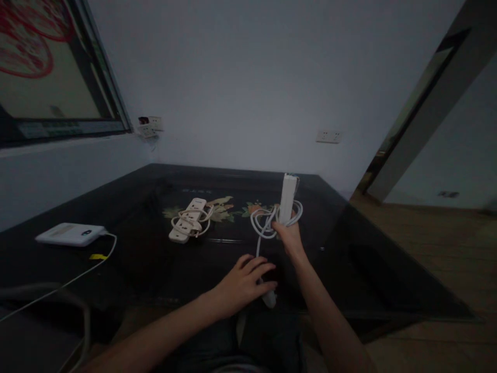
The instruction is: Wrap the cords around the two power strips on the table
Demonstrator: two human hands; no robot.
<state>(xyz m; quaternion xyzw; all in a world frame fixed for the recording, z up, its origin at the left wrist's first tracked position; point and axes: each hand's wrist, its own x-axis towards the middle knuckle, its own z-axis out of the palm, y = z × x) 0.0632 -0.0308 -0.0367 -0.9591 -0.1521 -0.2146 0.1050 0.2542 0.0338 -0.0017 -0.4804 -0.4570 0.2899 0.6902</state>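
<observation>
A white power strip (287, 197) stands tilted upright over the dark table, its white cord (262, 228) wound in loose loops around its lower part. My right hand (289, 235) is closed round the strip's lower end and the loops. From the coil, one length of cord drops behind the fingers of my left hand (248, 282). Those fingers are spread and stretched to the right, at the cord; whether they press on it is hidden. Below my left thumb, the white plug (269, 299) at the cord's end shows near the table's front edge.
Another white power strip (194, 210) lies on the dark glossy table (147, 269), wrapped in its own cord. At the left is a white power bank (72, 234) with a cable running toward me. A yellow tag (98, 256) lies nearby. Wall sockets (329, 136) are behind the table.
</observation>
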